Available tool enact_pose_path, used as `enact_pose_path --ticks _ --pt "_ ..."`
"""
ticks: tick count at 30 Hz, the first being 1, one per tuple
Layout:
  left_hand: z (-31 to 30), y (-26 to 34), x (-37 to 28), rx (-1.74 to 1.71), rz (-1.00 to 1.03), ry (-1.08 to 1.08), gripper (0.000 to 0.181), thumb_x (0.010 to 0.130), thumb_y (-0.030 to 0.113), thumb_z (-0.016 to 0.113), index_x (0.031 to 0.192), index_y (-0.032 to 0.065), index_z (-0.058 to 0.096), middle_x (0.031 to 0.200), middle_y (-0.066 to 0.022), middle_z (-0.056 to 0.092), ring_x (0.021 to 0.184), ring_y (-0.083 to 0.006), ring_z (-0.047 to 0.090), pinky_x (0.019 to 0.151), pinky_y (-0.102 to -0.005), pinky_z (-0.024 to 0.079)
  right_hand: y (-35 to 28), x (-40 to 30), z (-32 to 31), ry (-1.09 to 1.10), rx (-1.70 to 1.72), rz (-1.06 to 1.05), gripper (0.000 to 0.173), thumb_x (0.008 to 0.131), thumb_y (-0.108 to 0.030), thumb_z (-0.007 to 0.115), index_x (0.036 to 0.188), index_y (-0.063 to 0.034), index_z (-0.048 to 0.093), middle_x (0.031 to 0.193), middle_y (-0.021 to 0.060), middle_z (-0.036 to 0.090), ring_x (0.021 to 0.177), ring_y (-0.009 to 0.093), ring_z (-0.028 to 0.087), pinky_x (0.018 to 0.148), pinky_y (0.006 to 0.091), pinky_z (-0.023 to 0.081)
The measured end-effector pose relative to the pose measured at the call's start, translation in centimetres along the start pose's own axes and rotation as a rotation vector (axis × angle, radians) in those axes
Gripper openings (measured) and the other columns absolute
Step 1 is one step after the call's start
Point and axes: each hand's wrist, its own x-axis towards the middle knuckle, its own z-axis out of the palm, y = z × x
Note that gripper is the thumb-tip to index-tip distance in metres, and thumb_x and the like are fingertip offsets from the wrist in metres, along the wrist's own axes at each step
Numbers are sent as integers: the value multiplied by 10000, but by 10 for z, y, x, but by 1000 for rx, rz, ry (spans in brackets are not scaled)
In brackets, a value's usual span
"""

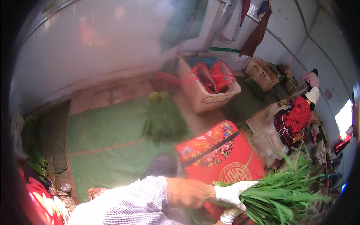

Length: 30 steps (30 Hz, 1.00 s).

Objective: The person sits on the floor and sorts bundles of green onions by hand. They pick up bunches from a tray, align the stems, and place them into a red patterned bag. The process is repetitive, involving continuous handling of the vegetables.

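My left hand (231, 194), in a white glove below a brown sleeve, is closed around a bunch of long green leaves (281, 194) that look like garlic chives. The thumb lies spread along the top, and the leaves fan out to the right. Just beneath it, my right hand (229, 215), also white-gloved, touches the underside of the bunch; its fingers are mostly hidden. Both hands are over a red decorated bag or cushion (208, 157) with a gold emblem and a dark strip. Checked cloth (135, 202) covers my near side.
Another leafy bunch (164, 118) lies on a green ground sheet (104, 157). Beyond stands a white crate (208, 102) holding red bags (213, 76). Farther right is a second crate (260, 74) bearing writing. A person in red patterned clothing (298, 121) is at the right, with plastic sheeting (267, 137) nearby.
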Motion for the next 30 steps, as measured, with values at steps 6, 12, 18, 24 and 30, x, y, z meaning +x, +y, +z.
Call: enact_pose_path --ticks 6,12,18,24,30 --pt "-5 71 -41 -136 451 -31 834 814 439 753 1435 20 388 1436 -171 431 1347 -316 392 1129 -428 290 -39 -26 52 -16 179 -177 634 884 -511 632 1284 -25 557 1305 142 582 1097 285 607 883 415 534" --pt "-24 49 -152 -199 -528 283 563 886 285 684 1327 -14 502 1153 -132 606 1107 -219 557 957 -346 455 -11 -82 118 -355 277 -117 629 887 -481 621 1354 -71 522 1364 132 548 1170 327 569 973 521 497" --pt "-85 53 -180 -705 -306 1112 445 981 370 511 1245 13 539 1057 -121 616 862 -213 592 723 -348 514 58 -136 126 -934 92 384 607 894 -376 655 1368 -39 483 1383 156 519 1251 304 500 1091 505 370" --pt "-166 160 -192 -466 20 1208 544 793 251 754 1248 21 566 1096 -32 650 980 -149 620 883 -329 508 -13 -184 125 -1546 -497 3 428 854 -164 706 1252 -44 605 1145 153 670 1037 237 632 947 345 472" --pt "-179 192 -217 -261 -40 1041 664 772 310 776 1308 7 528 1150 -55 626 1049 -161 596 909 -329 491 -23 -191 254 -1287 -978 -1213 911 756 -288 824 1465 -8 325 1451 195 444 1339 320 433 1104 413 346"
